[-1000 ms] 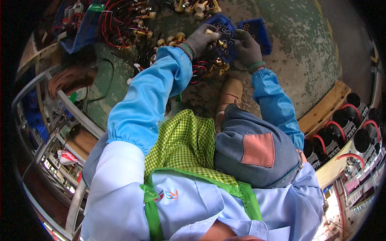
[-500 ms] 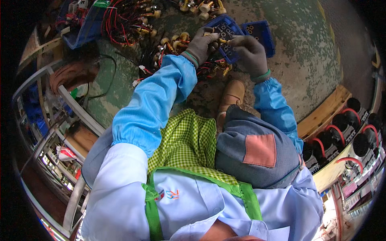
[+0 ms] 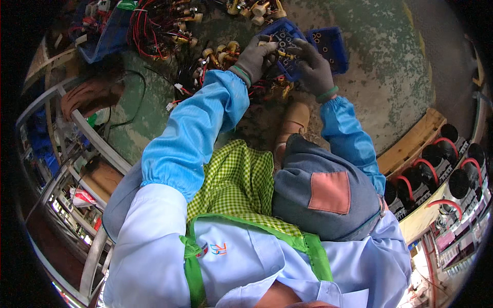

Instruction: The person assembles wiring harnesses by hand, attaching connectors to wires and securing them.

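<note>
My left hand (image 3: 255,57), in a grey glove, is closed on a small brass-coloured fitting (image 3: 283,53). My gloved right hand (image 3: 315,68) comes in from the right, its fingers curled at the other end of that fitting. Whether a nut or ring sits between the right fingertips is too small to make out. Both hands are over a blue tray (image 3: 293,76) with loose metal nuts and washers in it. Against it on the right stands a second blue tray (image 3: 339,50) with several brass-coloured rings.
Brass fittings with red and black wires (image 3: 221,55) lie in a heap left of the trays. Farther left are a bundle of red wires (image 3: 141,31) and a blue bin (image 3: 97,49). A metal frame (image 3: 95,136) stands at the left, a wooden plank (image 3: 415,141) at the right.
My right hand has turned and its fingers have shifted slightly up and left along the fitting. The left hand keeps its grip with hardly any movement.
</note>
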Available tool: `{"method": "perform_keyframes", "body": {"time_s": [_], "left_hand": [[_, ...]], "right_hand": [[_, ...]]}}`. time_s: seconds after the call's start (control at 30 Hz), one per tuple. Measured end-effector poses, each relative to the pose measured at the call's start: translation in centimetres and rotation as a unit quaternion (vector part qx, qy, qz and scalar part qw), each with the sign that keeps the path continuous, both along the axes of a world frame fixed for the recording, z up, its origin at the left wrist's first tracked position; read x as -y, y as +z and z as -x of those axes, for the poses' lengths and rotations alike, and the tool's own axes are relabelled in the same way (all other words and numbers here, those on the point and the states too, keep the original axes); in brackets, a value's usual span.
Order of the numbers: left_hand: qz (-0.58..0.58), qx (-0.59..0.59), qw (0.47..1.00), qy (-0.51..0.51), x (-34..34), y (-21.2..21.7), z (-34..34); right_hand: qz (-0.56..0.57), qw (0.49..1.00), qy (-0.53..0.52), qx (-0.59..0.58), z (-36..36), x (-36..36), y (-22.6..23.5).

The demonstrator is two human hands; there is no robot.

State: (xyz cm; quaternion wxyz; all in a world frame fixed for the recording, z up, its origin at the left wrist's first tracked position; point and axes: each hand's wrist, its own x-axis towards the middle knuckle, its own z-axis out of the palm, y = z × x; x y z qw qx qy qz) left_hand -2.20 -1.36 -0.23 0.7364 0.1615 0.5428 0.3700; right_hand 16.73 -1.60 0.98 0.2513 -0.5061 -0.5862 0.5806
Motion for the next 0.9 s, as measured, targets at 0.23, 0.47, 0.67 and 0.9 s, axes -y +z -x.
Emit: {"method": "perform_keyframes", "body": {"time_s": [0.23, 0.47, 0.67, 0.9], "left_hand": [[0.014, 0.011, 1.000, 0.010, 0.3, -0.4, 0.5], [0.010, -0.003, 1.000, 0.024, 0.6, -0.5, 0.6], [0.116, 0.078, 0.971, 0.193, 0.7, 0.2, 1.0], [0.145, 0.089, 0.953, 0.249, 1.4, 0.6, 1.8]], "right_hand": [[0.158, 0.968, -0.158, -0.117, 0.6, 0.3, -0.9], [0.230, 0.953, -0.176, -0.092, 0.2, -0.6, -3.6], [-0.108, 0.953, 0.148, 0.241, -0.8, -2.9, -5.2], [-0.144, 0.872, 0.297, 0.361, 2.3, -3.8, -7.4]]}}
